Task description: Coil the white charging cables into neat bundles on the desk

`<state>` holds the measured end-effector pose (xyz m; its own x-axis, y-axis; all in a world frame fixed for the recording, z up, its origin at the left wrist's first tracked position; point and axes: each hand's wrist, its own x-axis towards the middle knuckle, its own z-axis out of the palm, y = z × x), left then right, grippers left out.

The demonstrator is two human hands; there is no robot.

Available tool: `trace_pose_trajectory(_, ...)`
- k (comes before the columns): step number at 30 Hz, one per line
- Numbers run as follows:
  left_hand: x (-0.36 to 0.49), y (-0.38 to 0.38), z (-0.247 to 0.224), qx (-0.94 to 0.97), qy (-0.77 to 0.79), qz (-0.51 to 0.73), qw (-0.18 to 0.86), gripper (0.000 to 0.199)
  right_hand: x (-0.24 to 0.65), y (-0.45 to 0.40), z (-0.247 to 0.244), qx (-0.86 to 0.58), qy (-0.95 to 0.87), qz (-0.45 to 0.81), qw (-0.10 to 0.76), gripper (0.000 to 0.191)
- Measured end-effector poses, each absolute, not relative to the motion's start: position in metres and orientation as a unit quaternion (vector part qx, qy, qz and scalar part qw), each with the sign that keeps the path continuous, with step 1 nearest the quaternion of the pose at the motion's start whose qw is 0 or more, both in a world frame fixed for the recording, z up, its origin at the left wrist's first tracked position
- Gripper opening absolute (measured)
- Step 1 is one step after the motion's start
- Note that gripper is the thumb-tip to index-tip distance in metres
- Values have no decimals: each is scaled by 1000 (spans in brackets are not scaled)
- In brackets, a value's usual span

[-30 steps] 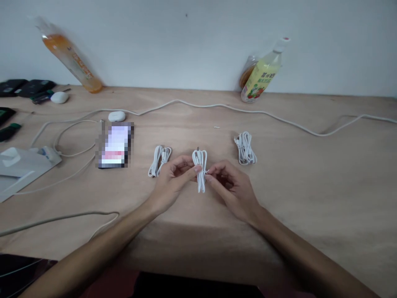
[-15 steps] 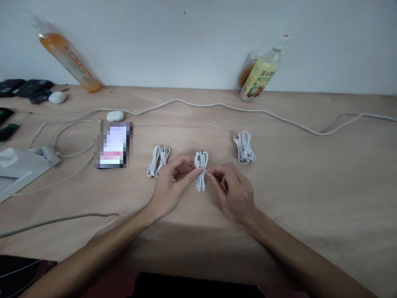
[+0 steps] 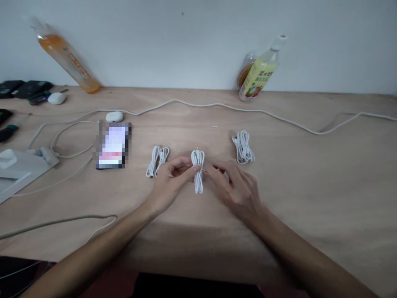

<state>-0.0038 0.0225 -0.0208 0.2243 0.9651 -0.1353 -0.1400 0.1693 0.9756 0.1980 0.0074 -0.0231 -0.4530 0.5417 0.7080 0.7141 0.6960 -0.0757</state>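
Note:
A coiled white cable [image 3: 197, 182] is gripped upright at its middle between the thumb and fingers of my left hand [image 3: 170, 180]. Its metal plug points up at the top of the bundle. Around the bundle's waist runs a thin white twist tie [image 3: 203, 169], whose end is at the fingertips of my right hand [image 3: 237, 184], closed in a pinch. Part of the tie is hidden by those fingers. Another coiled white cable [image 3: 153, 161] lies on the table just behind my left hand. A third coiled cable [image 3: 243, 147] lies beyond my right hand.
On the wooden table [image 3: 310, 174] a phone [image 3: 113, 145] lies to the left, below a white earbud case [image 3: 114, 116]. A long white cord [image 3: 217, 105] crosses the back. An orange drink bottle [image 3: 70, 62] and a yellow-green bottle [image 3: 259, 76] lean at the wall.
The held cable bundle has turned slightly, so its metal plug now shows at the top. My right hand has rotated at the tie, and the tie's loose ends show less.

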Motion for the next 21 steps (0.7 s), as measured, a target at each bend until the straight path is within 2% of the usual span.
trace_pose_trajectory(5,-5,23,-24,460,430,433,645,20,199,10,-28,-373,-844,-76,378,26)
trace_pose_trajectory(12,-3,22,-20,473,433,442,627,18,197,9,-36,-415,-810,25,414,13)
trace_pose_trajectory(16,-3,22,-17,481,436,441,619,16,197,8,-34,-434,-791,109,417,13)
trace_pose_trajectory(21,-4,22,-17,473,446,438,621,18,197,7,-33,-435,-787,144,414,14)
